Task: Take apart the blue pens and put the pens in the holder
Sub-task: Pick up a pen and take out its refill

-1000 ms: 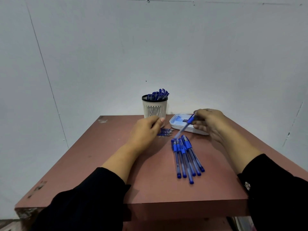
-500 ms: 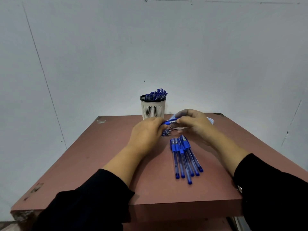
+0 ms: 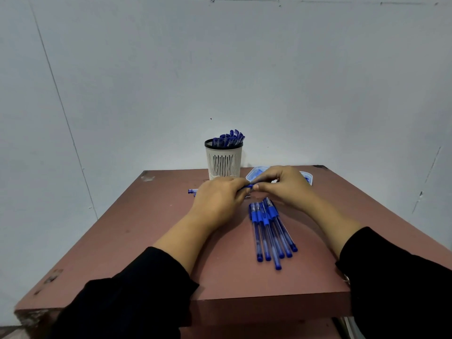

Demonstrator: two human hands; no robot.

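While both hands, left hand (image 3: pixel 221 195) and right hand (image 3: pixel 285 185), grip one blue pen (image 3: pixel 249 185), five pens (image 3: pixel 270 231) lie loose, one holder (image 3: pixel 224 160)

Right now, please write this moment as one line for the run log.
step: taking apart one pen | left hand: grips blue pen | right hand: pinches same pen | pile of pens: on table | holder: has pens

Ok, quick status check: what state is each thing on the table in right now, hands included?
Left hand: grips one end of a blue pen.
Right hand: pinches the pen's other end.
Held pen: off the table, between both hands.
Loose pens: lying bunched on the table.
Holder: upright, pens standing inside.
Tray: partly hidden behind the right hand.
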